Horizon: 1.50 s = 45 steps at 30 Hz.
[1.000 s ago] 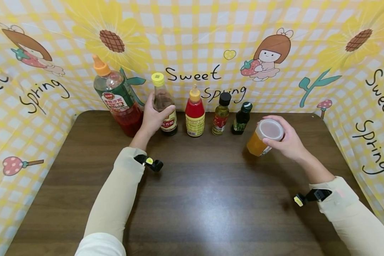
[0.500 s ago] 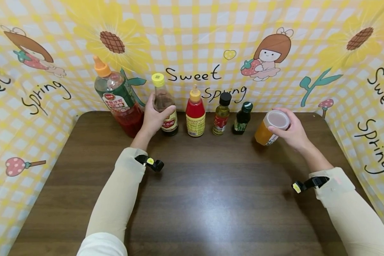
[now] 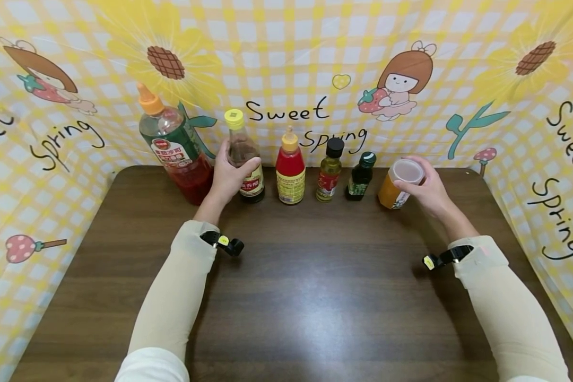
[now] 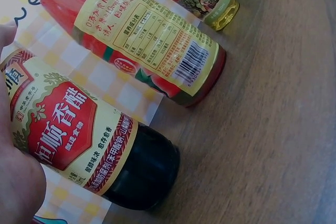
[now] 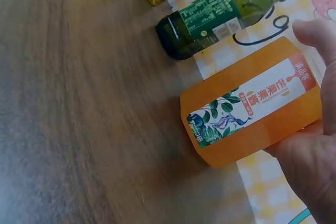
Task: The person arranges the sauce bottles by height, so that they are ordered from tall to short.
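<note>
My left hand [image 3: 230, 174] grips a dark vinegar bottle [image 4: 73, 135] with a yellow cap, standing upright on the table. At the right end of the row, my right hand [image 3: 427, 185] holds a jar of orange mango jam [image 5: 252, 108] with a pale translucent lid, fingers and thumb around its upper part. Just left of that jar stands a small dark green bottle [image 3: 360, 178]. Beside the vinegar bottle is a red ketchup squeeze bottle [image 3: 291, 172] with a yellow label and orange-yellow nozzle cap.
A large red sauce bottle [image 3: 174, 148] with an orange nozzle stands behind the left hand. An olive oil bottle [image 3: 329, 172] with a black cap is between the ketchup and the green bottle. Yellow checked cloth [image 3: 277, 58] hangs along the back edge of the brown table [image 3: 286, 297].
The right hand has moved the jam jar back and slightly right, into line with the row of bottles. The left hand keeps its grip on the vinegar bottle, unmoved.
</note>
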Available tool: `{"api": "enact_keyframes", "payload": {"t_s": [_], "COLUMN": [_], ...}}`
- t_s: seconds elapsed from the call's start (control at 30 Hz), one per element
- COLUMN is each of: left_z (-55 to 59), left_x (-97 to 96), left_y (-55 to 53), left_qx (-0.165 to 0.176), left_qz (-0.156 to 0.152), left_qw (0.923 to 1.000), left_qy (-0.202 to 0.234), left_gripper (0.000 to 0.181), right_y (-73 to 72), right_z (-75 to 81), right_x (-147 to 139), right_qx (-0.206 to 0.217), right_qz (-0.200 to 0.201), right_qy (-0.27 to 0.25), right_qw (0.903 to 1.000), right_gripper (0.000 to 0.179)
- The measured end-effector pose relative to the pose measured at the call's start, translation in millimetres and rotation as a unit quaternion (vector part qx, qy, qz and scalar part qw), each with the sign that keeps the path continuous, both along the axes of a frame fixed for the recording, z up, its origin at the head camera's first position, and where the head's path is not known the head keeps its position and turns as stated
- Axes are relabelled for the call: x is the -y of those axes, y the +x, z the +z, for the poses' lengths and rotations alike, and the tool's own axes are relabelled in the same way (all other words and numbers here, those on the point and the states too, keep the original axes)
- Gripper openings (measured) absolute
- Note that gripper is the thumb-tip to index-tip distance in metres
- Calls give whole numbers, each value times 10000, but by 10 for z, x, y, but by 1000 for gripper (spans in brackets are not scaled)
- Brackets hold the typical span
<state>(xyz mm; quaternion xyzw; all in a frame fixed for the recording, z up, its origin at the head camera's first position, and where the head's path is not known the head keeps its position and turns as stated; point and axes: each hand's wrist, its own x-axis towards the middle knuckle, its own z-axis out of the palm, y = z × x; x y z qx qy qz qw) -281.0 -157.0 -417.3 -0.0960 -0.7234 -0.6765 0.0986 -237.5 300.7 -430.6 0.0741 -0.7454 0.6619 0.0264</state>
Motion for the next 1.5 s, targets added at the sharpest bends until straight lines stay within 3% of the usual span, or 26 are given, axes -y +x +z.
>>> {"api": "enact_keyframes", "payload": {"t_s": [0.2, 0.47, 0.83, 1.1, 1.3, 1.5], "left_z": [-1, -5, 0, 8, 48, 104], "left_x": [-10, 10, 35, 56, 99, 165], "left_y": [-1, -10, -8, 8, 8, 13], "left_qx": [-26, 44, -27, 136, 259, 468], "left_qz": [-24, 8, -193, -303, -288, -370], "left_qw": [10000, 10000, 9998, 9994, 9970, 9900], "left_qy": [45, -63, 78, -123, -668, -1278], "left_gripper": [64, 63, 62, 62, 70, 81], "right_y": [-90, -194, -208, -188, -193, -185], "right_z": [-32, -60, -74, -76, -77, -78], "right_x": [-4, -15, -29, -57, -52, -68], "right_qx": [240, 383, 433, 464, 453, 467], "right_qz": [-116, -245, -46, -1, -2, 59], "right_qy": [-189, -33, -29, 173, 147, 250], "right_qw": [9995, 9990, 9990, 9988, 9989, 9986], "right_gripper": [55, 64, 67, 67, 65, 63]}}
